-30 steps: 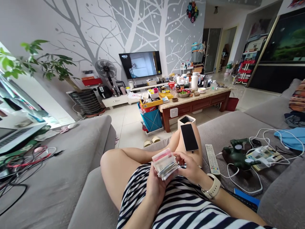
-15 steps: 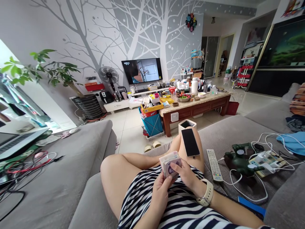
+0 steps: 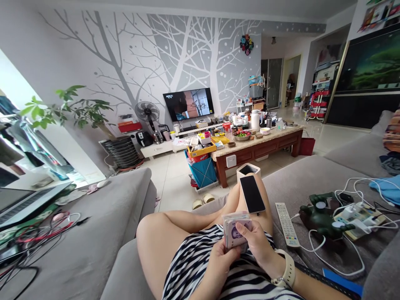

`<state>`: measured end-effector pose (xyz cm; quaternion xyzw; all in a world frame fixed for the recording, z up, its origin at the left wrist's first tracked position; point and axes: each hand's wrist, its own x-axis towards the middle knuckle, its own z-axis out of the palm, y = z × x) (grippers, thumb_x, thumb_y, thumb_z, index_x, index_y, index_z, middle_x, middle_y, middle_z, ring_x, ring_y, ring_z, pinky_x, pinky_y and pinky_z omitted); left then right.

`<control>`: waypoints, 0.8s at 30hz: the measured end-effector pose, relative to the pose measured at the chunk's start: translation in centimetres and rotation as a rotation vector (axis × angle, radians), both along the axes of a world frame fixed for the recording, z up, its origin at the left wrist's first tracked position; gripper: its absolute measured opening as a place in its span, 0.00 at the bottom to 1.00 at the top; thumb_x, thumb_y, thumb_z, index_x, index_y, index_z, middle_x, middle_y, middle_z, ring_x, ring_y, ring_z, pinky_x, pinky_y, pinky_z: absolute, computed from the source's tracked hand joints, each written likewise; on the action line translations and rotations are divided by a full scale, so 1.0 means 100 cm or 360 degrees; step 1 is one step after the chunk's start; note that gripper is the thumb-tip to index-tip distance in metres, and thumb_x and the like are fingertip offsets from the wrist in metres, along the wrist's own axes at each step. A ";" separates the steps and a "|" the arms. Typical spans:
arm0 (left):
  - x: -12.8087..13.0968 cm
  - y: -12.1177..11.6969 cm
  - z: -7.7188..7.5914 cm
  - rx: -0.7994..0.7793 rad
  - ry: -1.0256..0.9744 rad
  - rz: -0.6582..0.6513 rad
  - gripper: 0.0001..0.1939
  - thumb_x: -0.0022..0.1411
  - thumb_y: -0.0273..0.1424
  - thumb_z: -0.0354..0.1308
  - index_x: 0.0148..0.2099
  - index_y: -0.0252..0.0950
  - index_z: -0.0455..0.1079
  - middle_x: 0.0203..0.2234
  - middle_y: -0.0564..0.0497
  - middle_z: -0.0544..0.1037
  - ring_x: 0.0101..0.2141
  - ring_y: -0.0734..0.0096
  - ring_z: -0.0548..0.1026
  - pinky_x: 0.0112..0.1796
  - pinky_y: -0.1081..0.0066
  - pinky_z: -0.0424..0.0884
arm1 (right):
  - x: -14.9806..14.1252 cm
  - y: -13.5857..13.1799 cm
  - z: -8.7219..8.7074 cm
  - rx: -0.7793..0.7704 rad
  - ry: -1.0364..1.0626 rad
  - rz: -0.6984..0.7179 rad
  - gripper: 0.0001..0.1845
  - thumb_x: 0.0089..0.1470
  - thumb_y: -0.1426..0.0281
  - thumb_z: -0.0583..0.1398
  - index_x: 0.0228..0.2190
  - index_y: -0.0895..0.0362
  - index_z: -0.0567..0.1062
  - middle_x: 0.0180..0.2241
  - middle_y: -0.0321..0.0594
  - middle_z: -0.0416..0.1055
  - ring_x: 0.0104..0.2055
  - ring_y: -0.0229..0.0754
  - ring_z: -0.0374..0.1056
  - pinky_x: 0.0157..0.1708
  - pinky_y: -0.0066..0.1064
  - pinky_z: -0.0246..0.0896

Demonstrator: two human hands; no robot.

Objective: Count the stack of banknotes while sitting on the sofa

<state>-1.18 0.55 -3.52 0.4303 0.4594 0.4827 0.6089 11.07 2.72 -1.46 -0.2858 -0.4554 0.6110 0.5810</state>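
A thick stack of paper banknotes (image 3: 236, 230) stands upright in my hands above my striped dress (image 3: 200, 266). My left hand (image 3: 221, 266) cradles it from below. My right hand (image 3: 254, 239), with a white-strapped watch (image 3: 286, 271) on its wrist, grips the stack from the right, thumb across the front note. A black smartphone (image 3: 252, 194) lies face up on my raised thigh, just beyond my right hand. The banknotes' lower edge is hidden by my fingers.
I sit on a grey sofa (image 3: 312, 179). A white remote control (image 3: 286, 224), a green figurine (image 3: 321, 218) and tangled white cables lie to my right. A laptop (image 3: 25, 204) sits at left. Ahead stands a cluttered wooden coffee table (image 3: 256, 152).
The banknotes have gone from a loose, splayed bundle to a tighter, upright stack. The whole view has tilted and shifted as my head moved; the phone stays on my thigh.
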 end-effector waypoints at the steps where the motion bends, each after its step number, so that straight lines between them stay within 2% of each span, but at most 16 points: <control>1: 0.001 -0.001 0.000 0.0014 0.0018 0.0001 0.16 0.39 0.39 0.68 0.29 0.33 0.75 0.19 0.52 0.73 0.20 0.74 0.64 0.24 0.73 0.61 | 0.001 0.000 0.000 -0.0001 0.0008 -0.0013 0.19 0.48 0.55 0.64 0.34 0.59 0.79 0.29 0.42 0.77 0.31 0.44 0.72 0.36 0.36 0.67; 7: 0.000 -0.005 0.005 -0.0025 0.0184 0.0071 0.20 0.44 0.44 0.64 0.35 0.35 0.77 0.26 0.48 0.78 0.27 0.65 0.71 0.26 0.72 0.64 | 0.003 0.000 -0.003 0.0002 0.0044 -0.0034 0.19 0.49 0.55 0.63 0.34 0.58 0.78 0.29 0.42 0.77 0.30 0.45 0.72 0.34 0.37 0.68; 11: -0.005 -0.007 0.017 0.0205 0.0433 0.0081 0.18 0.50 0.42 0.60 0.38 0.36 0.77 0.29 0.47 0.77 0.32 0.60 0.71 0.29 0.68 0.67 | 0.004 -0.002 -0.006 0.0049 0.0070 -0.0128 0.18 0.50 0.56 0.63 0.36 0.58 0.78 0.31 0.43 0.77 0.32 0.45 0.72 0.37 0.39 0.68; 13: -0.007 -0.009 0.023 0.0426 0.0643 0.0200 0.12 0.50 0.38 0.61 0.34 0.37 0.77 0.29 0.47 0.76 0.35 0.60 0.71 0.38 0.65 0.67 | 0.004 -0.005 -0.006 0.0088 0.0044 -0.0163 0.17 0.51 0.57 0.62 0.37 0.57 0.78 0.32 0.43 0.77 0.33 0.45 0.72 0.39 0.39 0.68; 14: -0.007 -0.010 0.025 0.0491 0.0743 0.0267 0.09 0.49 0.37 0.62 0.32 0.37 0.76 0.29 0.48 0.75 0.35 0.60 0.70 0.39 0.64 0.67 | 0.004 -0.006 -0.006 0.0112 0.0029 -0.0175 0.16 0.52 0.58 0.62 0.37 0.56 0.78 0.33 0.43 0.77 0.34 0.46 0.72 0.40 0.40 0.68; 17: -0.008 -0.013 0.030 0.0532 0.0931 0.0351 0.06 0.47 0.35 0.63 0.27 0.38 0.75 0.30 0.47 0.71 0.35 0.58 0.69 0.32 0.66 0.68 | 0.003 -0.010 -0.006 0.0165 -0.0003 -0.0183 0.15 0.53 0.59 0.61 0.38 0.56 0.78 0.36 0.43 0.76 0.37 0.46 0.72 0.43 0.40 0.66; 20: -0.007 -0.016 0.031 0.0494 0.0825 0.0360 0.07 0.46 0.36 0.63 0.28 0.38 0.74 0.35 0.44 0.70 0.39 0.55 0.69 0.26 0.69 0.69 | 0.002 -0.011 -0.007 0.0188 -0.0029 -0.0209 0.14 0.53 0.60 0.61 0.37 0.55 0.77 0.37 0.43 0.76 0.39 0.47 0.72 0.44 0.40 0.66; 22: -0.007 -0.017 0.030 0.0502 0.0676 0.0322 0.08 0.46 0.37 0.64 0.29 0.38 0.74 0.38 0.43 0.71 0.42 0.53 0.68 0.29 0.68 0.71 | 0.002 -0.012 -0.008 0.0208 -0.0044 -0.0240 0.13 0.53 0.60 0.61 0.37 0.55 0.77 0.36 0.43 0.76 0.39 0.47 0.71 0.44 0.39 0.66; 24: -0.007 -0.017 0.027 0.0478 0.0534 0.0204 0.10 0.47 0.38 0.64 0.30 0.37 0.74 0.36 0.44 0.73 0.41 0.55 0.70 0.34 0.67 0.71 | 0.002 -0.012 -0.009 0.0234 -0.0056 -0.0237 0.13 0.54 0.61 0.61 0.37 0.56 0.77 0.36 0.44 0.77 0.39 0.47 0.71 0.44 0.40 0.66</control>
